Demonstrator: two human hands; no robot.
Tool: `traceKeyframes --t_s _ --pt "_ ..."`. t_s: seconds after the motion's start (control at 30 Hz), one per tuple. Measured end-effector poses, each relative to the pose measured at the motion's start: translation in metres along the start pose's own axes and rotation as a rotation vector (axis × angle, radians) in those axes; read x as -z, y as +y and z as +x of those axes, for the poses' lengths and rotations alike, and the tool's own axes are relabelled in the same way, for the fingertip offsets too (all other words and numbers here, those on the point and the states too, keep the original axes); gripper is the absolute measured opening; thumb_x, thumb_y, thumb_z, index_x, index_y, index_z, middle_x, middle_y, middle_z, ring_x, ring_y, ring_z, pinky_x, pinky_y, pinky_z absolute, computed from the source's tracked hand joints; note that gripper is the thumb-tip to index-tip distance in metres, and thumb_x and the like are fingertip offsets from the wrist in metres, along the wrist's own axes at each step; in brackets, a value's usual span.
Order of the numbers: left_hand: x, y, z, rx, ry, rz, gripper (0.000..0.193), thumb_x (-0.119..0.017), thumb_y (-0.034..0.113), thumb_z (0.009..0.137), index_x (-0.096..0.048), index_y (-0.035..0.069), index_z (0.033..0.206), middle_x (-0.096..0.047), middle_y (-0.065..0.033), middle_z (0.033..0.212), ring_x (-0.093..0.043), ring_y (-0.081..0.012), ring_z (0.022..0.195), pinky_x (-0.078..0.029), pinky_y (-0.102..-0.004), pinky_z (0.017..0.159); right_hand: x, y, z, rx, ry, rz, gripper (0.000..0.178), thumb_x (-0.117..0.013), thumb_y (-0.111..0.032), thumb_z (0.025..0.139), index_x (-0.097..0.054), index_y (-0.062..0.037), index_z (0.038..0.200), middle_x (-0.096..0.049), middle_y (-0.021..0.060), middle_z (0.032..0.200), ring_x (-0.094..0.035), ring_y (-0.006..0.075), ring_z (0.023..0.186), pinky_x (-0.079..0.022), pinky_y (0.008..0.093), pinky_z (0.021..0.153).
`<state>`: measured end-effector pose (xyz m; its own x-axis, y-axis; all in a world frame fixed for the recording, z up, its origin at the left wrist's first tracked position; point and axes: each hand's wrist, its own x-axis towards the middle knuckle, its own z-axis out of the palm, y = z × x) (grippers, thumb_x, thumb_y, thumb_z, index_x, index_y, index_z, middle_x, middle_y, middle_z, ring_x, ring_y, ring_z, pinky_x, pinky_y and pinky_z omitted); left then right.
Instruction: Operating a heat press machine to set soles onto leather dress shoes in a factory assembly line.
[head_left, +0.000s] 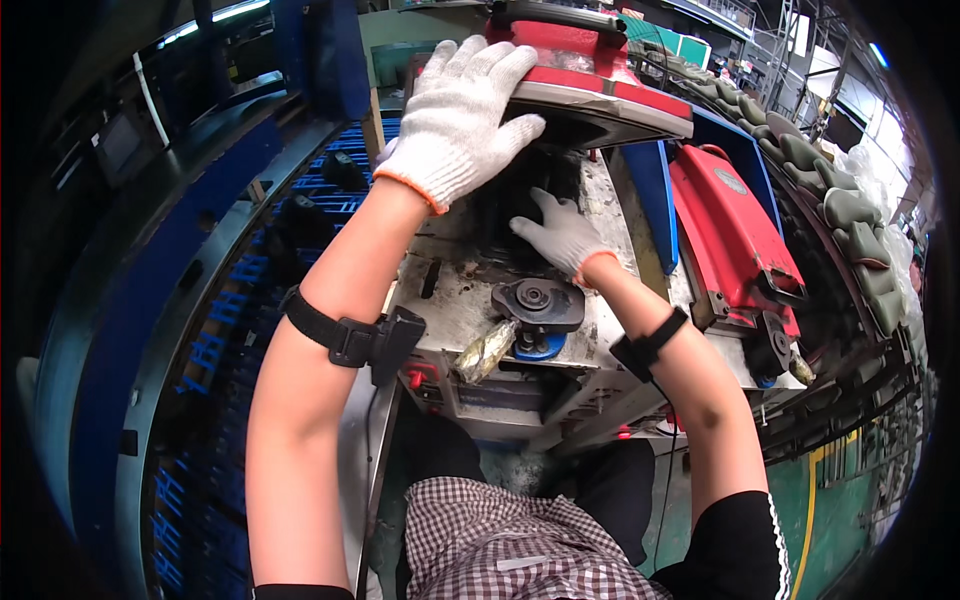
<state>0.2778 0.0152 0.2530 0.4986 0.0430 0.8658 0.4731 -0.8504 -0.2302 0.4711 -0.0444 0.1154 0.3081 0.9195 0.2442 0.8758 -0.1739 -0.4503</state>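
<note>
My left hand (465, 115), in a white knit glove with an orange cuff, lies with fingers spread against the raised red lid (590, 75) of a machine. Under the lid, my right hand (565, 232), gloved in white too, reaches over the dark recess (505, 205) in the worn metal top (430, 250). Its fingers are apart, and I see nothing held in them. Whether they touch the dark surface I cannot tell. Nearer me sits a black latch plate with a round pivot (535, 293), beside a tape-wrapped handle (486, 352).
A similar machine with its red lid (730, 220) lowered stands at the right, behind a blue panel (650, 200). Beyond it runs a rack of grey-green padded pieces (845, 210). Blue pegs (205, 345) and a blue frame (190, 230) line the left side.
</note>
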Motion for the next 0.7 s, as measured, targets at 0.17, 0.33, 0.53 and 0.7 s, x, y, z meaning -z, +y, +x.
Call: traceKeyframes --t_s 0.17,0.33,0.53,0.7 --pt "0.002 0.006 -0.021 0.090 0.088 -0.156 0.063 -0.076 0.031 0.088 -0.057 0.017 0.146 -0.055 -0.0151 0.152 -0.043 -0.0421 0.146 -0.025 -0.0530 0.127 -0.015 -0.015 0.035 -0.060 -0.075 -0.161 0.092 -0.073 -0.057 0.082 -0.047 -0.0096 0.156 -0.053 0.0359 0.143 -0.061 0.0499 0.126 -0.052 0.0489 0.107" --pt "0.024 0.027 -0.109 0.488 -0.018 -0.644 0.067 -0.074 0.017 0.090 -0.050 0.009 0.152 -0.055 -0.0167 0.151 -0.049 -0.0303 0.145 -0.038 -0.0405 0.121 -0.003 0.022 0.037 -0.174 -0.049 0.528 0.094 -0.077 -0.048 0.079 -0.048 0.0024 0.153 -0.067 0.0241 0.133 -0.069 0.0320 0.117 -0.061 0.0422 0.085" --pt "0.023 0.027 -0.205 1.024 -0.044 -1.149 0.072 -0.069 0.018 0.097 -0.038 -0.003 0.158 -0.050 -0.0200 0.156 -0.046 -0.0303 0.147 -0.037 -0.0402 0.121 0.031 0.063 -0.013 -0.251 -0.168 1.297 0.053 -0.063 -0.037 0.098 -0.056 -0.0059 0.141 -0.072 0.0128 0.120 -0.072 0.0216 0.106 -0.063 0.0410 0.070" --pt "0.031 0.050 -0.221 1.232 -0.005 -1.562 0.070 -0.065 0.024 0.102 -0.036 -0.002 0.159 -0.050 -0.0198 0.155 -0.050 -0.0309 0.144 -0.042 -0.0406 0.118 0.042 0.072 -0.059 0.142 -0.662 1.740 0.063 -0.058 -0.037 0.103 -0.046 -0.0027 0.154 -0.067 0.0145 0.137 -0.069 0.0257 0.123 -0.061 0.0468 0.099"
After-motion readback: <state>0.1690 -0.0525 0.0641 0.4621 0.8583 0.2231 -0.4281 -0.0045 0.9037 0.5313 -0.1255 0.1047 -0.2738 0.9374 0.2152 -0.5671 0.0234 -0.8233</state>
